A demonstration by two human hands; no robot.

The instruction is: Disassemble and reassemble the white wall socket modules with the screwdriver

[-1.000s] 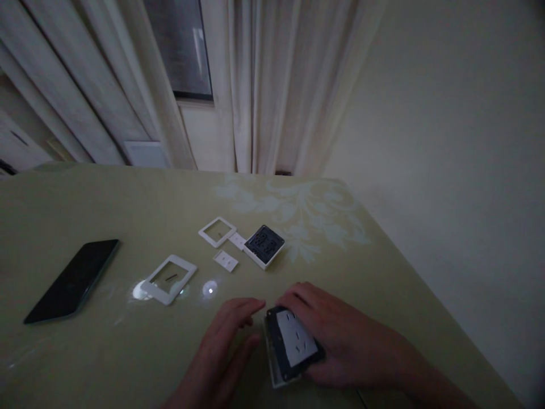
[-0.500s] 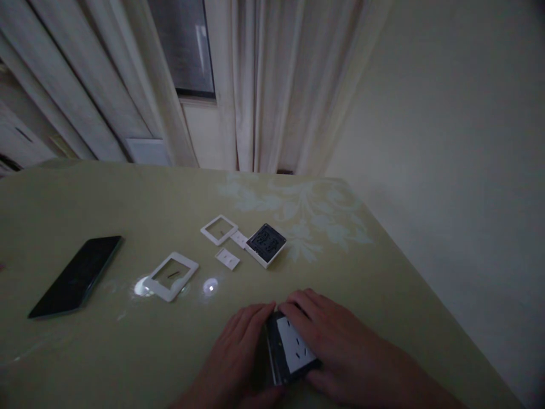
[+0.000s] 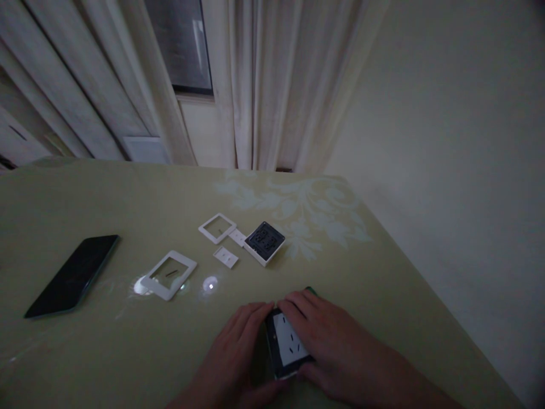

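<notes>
A wall socket [image 3: 286, 339] with a white slotted face and a dark surround lies between my two hands near the front of the table. My left hand [image 3: 236, 352] grips its left side, fingertips at the far corner and thumb at the near edge. My right hand [image 3: 330, 341] wraps over the right side, its fingers lying across the top and covering part of the white face. A small dark green piece [image 3: 311, 291] peeks out past the right fingers; what it belongs to is hidden.
Farther back are a second socket or switch unit [image 3: 264, 243] with its dark side up, two white frames [image 3: 179, 287] [image 3: 206, 232], and small white plates [image 3: 225, 257]. A dark tablet or phone [image 3: 74, 275] lies left. The table [image 3: 128, 204] meets a wall [image 3: 460, 170] on the right; curtains hang behind.
The socket has tilted and turned slightly between my hands, showing its face at a different angle. A dark green edge now shows beyond my right fingers. The view has shifted a little.
</notes>
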